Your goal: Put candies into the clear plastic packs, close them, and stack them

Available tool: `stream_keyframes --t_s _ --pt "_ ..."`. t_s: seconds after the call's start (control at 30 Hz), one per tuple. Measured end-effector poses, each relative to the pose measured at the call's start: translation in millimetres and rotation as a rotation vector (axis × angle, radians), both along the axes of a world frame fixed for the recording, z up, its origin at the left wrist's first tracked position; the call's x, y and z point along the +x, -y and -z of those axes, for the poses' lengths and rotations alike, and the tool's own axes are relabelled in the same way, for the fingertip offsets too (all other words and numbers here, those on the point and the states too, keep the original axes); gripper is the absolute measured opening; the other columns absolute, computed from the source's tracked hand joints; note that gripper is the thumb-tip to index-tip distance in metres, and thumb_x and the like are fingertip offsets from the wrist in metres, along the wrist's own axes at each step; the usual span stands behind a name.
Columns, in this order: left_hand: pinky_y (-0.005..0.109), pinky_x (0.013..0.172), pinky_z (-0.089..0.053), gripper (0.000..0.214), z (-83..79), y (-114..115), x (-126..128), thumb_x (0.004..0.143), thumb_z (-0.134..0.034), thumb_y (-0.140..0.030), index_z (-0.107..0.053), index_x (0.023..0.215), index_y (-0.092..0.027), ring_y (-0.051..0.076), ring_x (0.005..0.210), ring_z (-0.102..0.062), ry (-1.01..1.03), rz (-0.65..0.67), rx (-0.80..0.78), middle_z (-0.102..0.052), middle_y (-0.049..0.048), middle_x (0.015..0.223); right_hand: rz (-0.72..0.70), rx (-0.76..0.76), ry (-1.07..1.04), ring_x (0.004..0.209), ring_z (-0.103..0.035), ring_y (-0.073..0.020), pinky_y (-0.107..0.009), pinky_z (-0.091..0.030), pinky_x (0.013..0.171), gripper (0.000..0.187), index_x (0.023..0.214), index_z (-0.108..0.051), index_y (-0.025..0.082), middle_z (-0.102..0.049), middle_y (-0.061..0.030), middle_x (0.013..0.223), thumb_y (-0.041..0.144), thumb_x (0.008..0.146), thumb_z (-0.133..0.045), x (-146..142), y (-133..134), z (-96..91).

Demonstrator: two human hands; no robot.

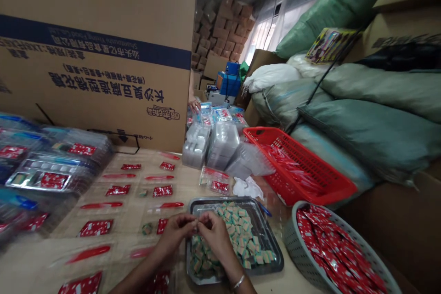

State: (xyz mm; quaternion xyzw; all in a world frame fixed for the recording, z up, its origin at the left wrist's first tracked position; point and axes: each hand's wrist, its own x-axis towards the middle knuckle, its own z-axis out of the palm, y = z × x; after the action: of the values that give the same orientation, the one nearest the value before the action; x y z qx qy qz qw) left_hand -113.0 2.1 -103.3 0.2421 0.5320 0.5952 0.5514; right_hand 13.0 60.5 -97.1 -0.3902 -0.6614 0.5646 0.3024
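Note:
My left hand [176,230] and my right hand [216,234] meet above the left side of a dark metal tray [277,257]. Fingertips of both are pinched together, and whatever sits between them is too small and hidden to make out. Many small tan-and-green blocks [237,220] fill the tray. Left of my hands, clear plastic trays lie in rows, each with a red plastic knife [101,205] and a red patterned packet [96,228]. A greenish block [147,228] rests in one compartment beside my left hand. My left forearm covers some of the nearest trays.
A grey basket of red packets [330,243] stands right of the tray, with a red basket [324,193] of red pieces behind it. Stacked clear trays [222,140], packed sets [51,174] and a large carton [103,64] surround the table. Another person's hand [195,104] shows behind the carton.

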Motion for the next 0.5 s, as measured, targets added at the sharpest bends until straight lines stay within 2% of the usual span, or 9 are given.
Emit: stream_keyframes --t_s 0.1,0.23,0.3,0.37,0.4,0.5 --pt "0.022 0.054 -0.044 0.035 0.3 2 -9 0.044 -0.083 -0.040 -0.070 0.065 -0.015 0.013 0.055 -0.057 -0.092 -0.050 0.033 -0.067 0.0011 0.060 -0.044 0.149 0.189 0.067 -0.058 -0.0173 -0.026 -0.043 0.062 0.009 0.071 -0.061 0.018 -0.062 -0.0017 0.068 0.019 0.075 -0.053 -1 1 -0.6" --pt "0.024 0.056 -0.046 0.030 0.4 3 -25 0.048 -0.079 -0.039 -0.070 0.066 -0.017 0.015 0.058 -0.058 -0.217 -0.151 0.062 -0.068 0.0007 0.061 -0.089 0.465 0.594 0.082 -0.058 -0.0198 -0.028 -0.041 0.073 0.011 0.074 -0.063 0.018 -0.062 -0.0056 0.084 0.010 0.074 -0.055 -1 5 0.6" --pt "0.026 0.058 -0.047 0.029 0.8 4 -31 0.048 -0.078 -0.037 -0.070 0.066 -0.017 0.016 0.060 -0.059 -0.258 -0.167 0.063 -0.069 0.0019 0.063 -0.136 0.526 0.663 0.083 -0.057 -0.0189 -0.026 -0.040 0.072 0.014 0.075 -0.062 0.018 -0.061 -0.0052 0.086 0.006 0.072 -0.055 -1 7 1.2" --pt "0.026 0.060 -0.047 0.028 0.9 7 -33 0.047 -0.077 -0.037 -0.069 0.065 -0.017 0.017 0.061 -0.060 -0.290 -0.179 0.060 -0.069 0.0028 0.064 -0.168 0.521 0.627 0.081 -0.056 -0.0174 -0.025 -0.039 0.071 0.018 0.074 -0.060 0.018 -0.060 -0.0035 0.082 0.002 0.071 -0.052 -1 7 0.3" --pt "0.026 0.059 -0.047 0.028 0.6 8 -32 0.047 -0.077 -0.037 -0.069 0.064 -0.017 0.017 0.061 -0.059 -0.299 -0.189 0.059 -0.068 0.0027 0.064 -0.180 0.472 0.572 0.077 -0.055 -0.0165 -0.025 -0.038 0.069 0.018 0.073 -0.059 0.018 -0.059 -0.0022 0.078 0.002 0.070 -0.051 -2 6 -0.9" --pt "0.024 0.057 -0.046 0.027 -1.9 13 -29 0.047 -0.079 -0.036 -0.068 0.061 -0.017 0.015 0.058 -0.058 -0.259 -0.172 0.059 -0.066 0.0009 0.060 -0.216 0.209 0.298 0.064 -0.051 -0.0136 -0.022 -0.037 0.060 0.007 0.072 -0.056 0.018 -0.054 0.0023 0.066 0.011 0.074 -0.053 -7 5 -7.6"
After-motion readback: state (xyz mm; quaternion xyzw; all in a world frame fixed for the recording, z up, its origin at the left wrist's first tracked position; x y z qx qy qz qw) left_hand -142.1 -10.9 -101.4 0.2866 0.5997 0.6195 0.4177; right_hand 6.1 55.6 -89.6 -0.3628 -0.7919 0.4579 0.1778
